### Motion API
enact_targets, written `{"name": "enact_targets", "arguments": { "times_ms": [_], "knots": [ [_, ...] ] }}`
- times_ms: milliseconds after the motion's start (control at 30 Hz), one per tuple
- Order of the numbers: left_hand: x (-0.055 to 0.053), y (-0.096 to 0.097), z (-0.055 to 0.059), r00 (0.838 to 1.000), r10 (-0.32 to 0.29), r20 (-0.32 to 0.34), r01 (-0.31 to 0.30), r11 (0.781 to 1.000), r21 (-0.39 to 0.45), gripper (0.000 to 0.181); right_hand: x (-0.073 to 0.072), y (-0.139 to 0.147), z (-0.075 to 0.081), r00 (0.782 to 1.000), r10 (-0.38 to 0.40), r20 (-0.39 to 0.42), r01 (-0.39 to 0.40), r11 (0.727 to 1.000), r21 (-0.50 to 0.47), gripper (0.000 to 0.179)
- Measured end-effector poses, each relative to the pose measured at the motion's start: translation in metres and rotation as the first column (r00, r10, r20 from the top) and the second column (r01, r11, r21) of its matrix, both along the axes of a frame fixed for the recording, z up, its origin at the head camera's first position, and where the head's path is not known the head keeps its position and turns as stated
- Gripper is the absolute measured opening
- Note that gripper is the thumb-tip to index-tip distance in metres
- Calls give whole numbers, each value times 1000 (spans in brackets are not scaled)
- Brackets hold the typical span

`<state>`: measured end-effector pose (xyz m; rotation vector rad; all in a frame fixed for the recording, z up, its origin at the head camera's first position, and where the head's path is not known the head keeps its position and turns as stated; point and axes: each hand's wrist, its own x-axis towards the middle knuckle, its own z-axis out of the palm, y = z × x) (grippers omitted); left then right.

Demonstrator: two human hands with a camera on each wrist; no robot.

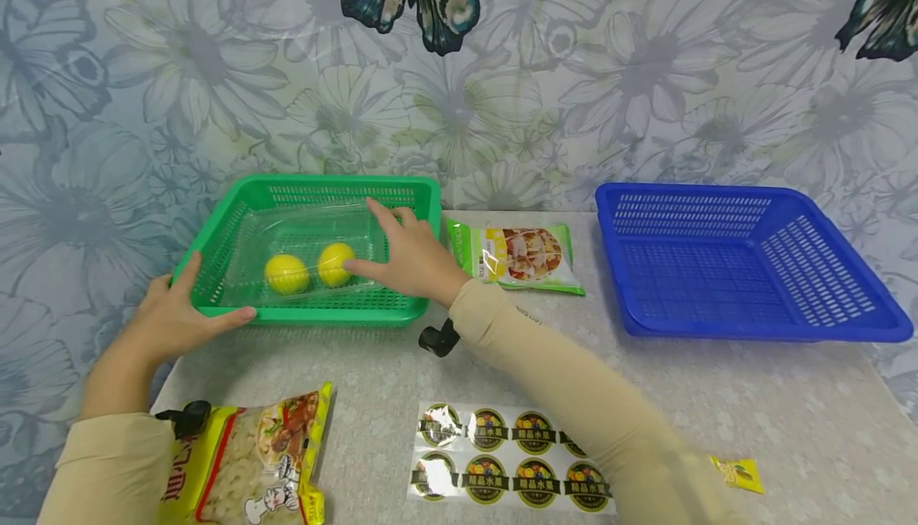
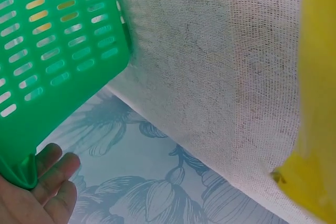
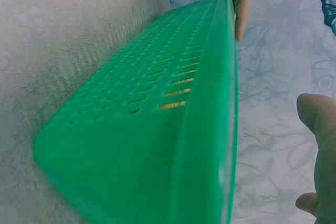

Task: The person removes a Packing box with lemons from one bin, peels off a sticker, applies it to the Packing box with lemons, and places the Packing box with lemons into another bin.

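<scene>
A clear plastic container sits in the green basket, between the two hands. Two yellow balls show at its near side, one left of the other; the transparent walls make it hard to tell whether they lie inside or beneath. The left hand grips the basket's near-left corner, thumb over the rim. The right hand reaches over the container's right end, fingers spread wide; whether it touches plastic or ball is unclear. Both wrist views show only yellow patches through the slots. On the surface, the right sleeve covers part of a sticker sheet, and a yellow bag is cut off below.
</scene>
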<state>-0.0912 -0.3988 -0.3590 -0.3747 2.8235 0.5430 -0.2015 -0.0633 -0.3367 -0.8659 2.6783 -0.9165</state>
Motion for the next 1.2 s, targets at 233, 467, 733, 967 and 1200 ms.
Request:
{"name": "enact_targets", "arguments": {
  "times_ms": [233, 467, 733, 967, 1200],
  "knots": [
    [2, 1, 0, 1000, 20, 6, -21, 1000, 13, 121, -9, -20, -5, 996, -18, 87, 15, 999, 33, 96],
    [4, 2, -1, 999, 35, 0, -35, 999, 21, 122, -12, -31, -8, 989, -43, 141, 34, 998, 60, 96],
    [3, 2, -2, 999, 31, -17, -30, 999, 25, 123, -12, -42, -16, 973, -72, 218, 58, 996, 67, 98],
    [3, 2, -2, 1000, 24, -13, -23, 999, 45, 124, -13, -48, -26, 954, -93, 284, 80, 995, 59, 99],
    [2, 1, -3, 1000, 11, -24, -10, 999, 32, 123, -15, -51, -32, 940, -102, 326, 96, 995, 34, 99]
  ]
}}
